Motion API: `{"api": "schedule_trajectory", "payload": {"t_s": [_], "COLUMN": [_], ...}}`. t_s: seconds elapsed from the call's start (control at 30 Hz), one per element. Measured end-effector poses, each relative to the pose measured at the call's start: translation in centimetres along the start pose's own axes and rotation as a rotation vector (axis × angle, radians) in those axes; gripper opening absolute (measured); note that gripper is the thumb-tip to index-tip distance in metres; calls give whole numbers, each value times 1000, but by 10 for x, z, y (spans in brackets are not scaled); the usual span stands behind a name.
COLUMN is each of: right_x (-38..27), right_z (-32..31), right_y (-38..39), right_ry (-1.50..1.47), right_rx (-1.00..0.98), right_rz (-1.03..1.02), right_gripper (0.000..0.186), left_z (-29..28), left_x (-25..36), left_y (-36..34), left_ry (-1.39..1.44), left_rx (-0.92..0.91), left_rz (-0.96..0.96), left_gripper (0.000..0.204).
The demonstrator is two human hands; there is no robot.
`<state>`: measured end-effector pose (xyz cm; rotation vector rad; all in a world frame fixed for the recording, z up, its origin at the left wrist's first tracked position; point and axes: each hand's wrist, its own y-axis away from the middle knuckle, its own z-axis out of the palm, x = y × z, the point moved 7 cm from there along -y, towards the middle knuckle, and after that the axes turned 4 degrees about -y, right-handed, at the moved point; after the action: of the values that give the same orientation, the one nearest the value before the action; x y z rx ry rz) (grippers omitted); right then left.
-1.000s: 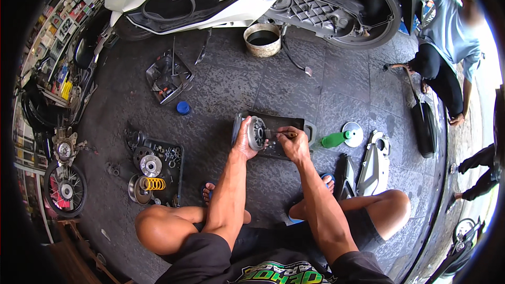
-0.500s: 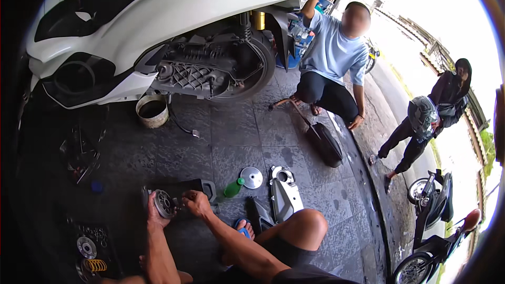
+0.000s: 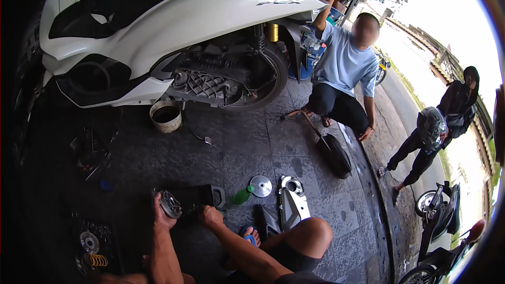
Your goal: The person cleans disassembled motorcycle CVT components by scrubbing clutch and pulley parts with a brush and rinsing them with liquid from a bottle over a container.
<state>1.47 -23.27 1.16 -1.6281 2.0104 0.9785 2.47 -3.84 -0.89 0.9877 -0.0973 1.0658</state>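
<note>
My left hand (image 3: 163, 219) grips a round metal clutch assembly (image 3: 171, 204), its slotted face tilted up toward the right. A short gap to the right of it, my right hand (image 3: 211, 217) is closed; whatever its fingers may hold is hidden. Just beyond both hands lies a dark, open-framed plastic part (image 3: 197, 195) on the tiles. A green bottle (image 3: 243, 195) leans beside a shiny metal disc (image 3: 261, 185). Right of these is a silver engine cover (image 3: 293, 205).
A white scooter (image 3: 210, 18) with exposed engine casing (image 3: 213, 84) stands ahead, a dirty bucket (image 3: 175, 122) beneath. A yellow spring (image 3: 98, 260) and metal disc (image 3: 89, 242) lie lower left. One person (image 3: 344, 63) squats holding the scooter's tail; another (image 3: 455, 100) stands outside with a helmet (image 3: 431, 126).
My right hand has drawn away from the clutch assembly, widening the gap. My left hand keeps its hold. The whole view has shifted slightly, so things appear farther right and lower.
</note>
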Motion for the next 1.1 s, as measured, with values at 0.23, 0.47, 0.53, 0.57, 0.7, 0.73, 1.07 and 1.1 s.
{"api": "schedule_trajectory", "payload": {"t_s": [0.23,0.47,0.53,0.57,0.7,0.73,1.07,1.1], "right_x": [-34,-40,-35,-31,-44,-46,-33,-41], "right_z": [-37,-24,-24,-27,-33,-43,-30,-34], "right_y": [-1,-2,-8,-11,-2,-8,10,13], "right_ry": [-621,-721,-701,-680,-691,-581,-243,-247], "right_rx": [-60,-163,-147,-126,-143,-110,190,190], "right_rz": [-12,-114,-101,-83,-94,-110,-90,-112], "right_gripper": [37,31,31,30,31,31,26,27], "left_z": [-1,9,11,14,9,9,-15,-19], "left_x": [-5,-7,-7,-9,-10,-12,-14,-7], "left_y": [-2,-4,-4,-3,-4,-6,-16,-11], "left_ry": [4,-48,-50,-22,-26,-28,60,124], "left_rx": [118,-70,-97,-92,-147,-146,20,6], "left_rz": [30,-24,-36,-44,-66,-68,-27,20], "left_gripper": [72,80,79,78,75,75,57,52]}}
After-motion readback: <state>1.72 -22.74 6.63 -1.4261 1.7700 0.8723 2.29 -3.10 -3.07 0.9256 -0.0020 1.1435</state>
